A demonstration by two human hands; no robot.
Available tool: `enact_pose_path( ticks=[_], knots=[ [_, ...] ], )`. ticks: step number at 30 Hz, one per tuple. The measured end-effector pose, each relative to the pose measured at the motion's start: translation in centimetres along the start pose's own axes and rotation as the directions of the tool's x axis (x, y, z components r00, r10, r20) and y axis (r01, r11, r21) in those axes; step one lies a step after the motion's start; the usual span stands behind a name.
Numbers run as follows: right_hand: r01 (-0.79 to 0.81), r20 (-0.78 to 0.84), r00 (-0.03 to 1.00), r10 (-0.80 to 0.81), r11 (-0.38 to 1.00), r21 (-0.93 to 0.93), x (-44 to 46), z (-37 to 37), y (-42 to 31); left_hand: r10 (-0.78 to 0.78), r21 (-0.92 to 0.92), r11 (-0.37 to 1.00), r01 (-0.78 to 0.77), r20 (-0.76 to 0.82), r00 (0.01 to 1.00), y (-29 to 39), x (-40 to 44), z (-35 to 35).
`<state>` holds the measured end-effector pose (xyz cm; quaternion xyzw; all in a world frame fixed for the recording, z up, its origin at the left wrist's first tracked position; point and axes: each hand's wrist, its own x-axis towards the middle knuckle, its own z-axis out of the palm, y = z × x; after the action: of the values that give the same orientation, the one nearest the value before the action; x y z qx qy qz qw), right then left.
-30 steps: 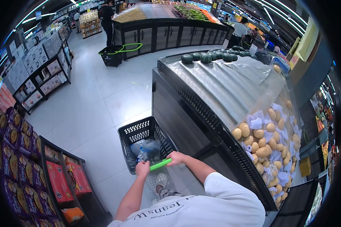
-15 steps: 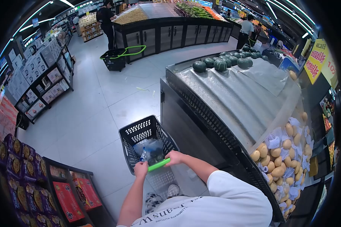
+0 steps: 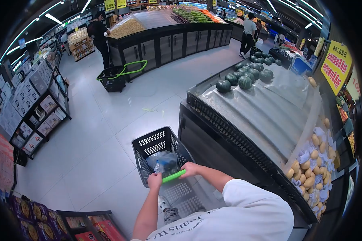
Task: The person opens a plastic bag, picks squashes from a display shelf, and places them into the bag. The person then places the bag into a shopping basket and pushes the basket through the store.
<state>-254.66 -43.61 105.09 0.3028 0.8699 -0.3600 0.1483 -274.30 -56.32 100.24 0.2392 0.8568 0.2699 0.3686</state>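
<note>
A black perforated shopping basket stands in front of me, with its bright green handle toward my body. My left hand is closed at the handle's left end. Around the right end, my right hand is closed too. Inside the basket lies a clear plastic bag with dark contents I cannot make out, and a small blue-and-white item sticks up near my left hand.
A produce stand on the right holds dark green pumpkins and yellowish potatoes. Ahead is another black basket beside a person in dark clothes. Shelves of boxed goods line the left; red boxes sit lower left.
The view has shifted forward, and the lower-left shelves have slid down. Both hands stay on the handle. The person in the light shirt has stepped left across the far aisle.
</note>
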Motion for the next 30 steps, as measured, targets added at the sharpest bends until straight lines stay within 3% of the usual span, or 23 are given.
enact_pose_path(
  ticks=[16,22,30],
  knots=[
    [-0.189,-0.117,0.973,0.201,0.977,0.104,7.1,-4.0,-0.3,0.175,0.033,0.983,-0.18,0.126,0.976,5.5,12.0,-2.3],
    [-0.223,-0.089,0.97,0.227,0.973,0.061,9.0,-6.7,0.7,0.197,0.021,0.979,-0.204,0.168,0.966,7.5,14.4,-2.0],
    [-0.194,-0.141,0.966,0.215,0.97,0.144,12.8,-7.8,0.4,0.215,0.101,0.966,-0.237,0.19,0.958,8.8,19.2,-3.2]
  ],
)
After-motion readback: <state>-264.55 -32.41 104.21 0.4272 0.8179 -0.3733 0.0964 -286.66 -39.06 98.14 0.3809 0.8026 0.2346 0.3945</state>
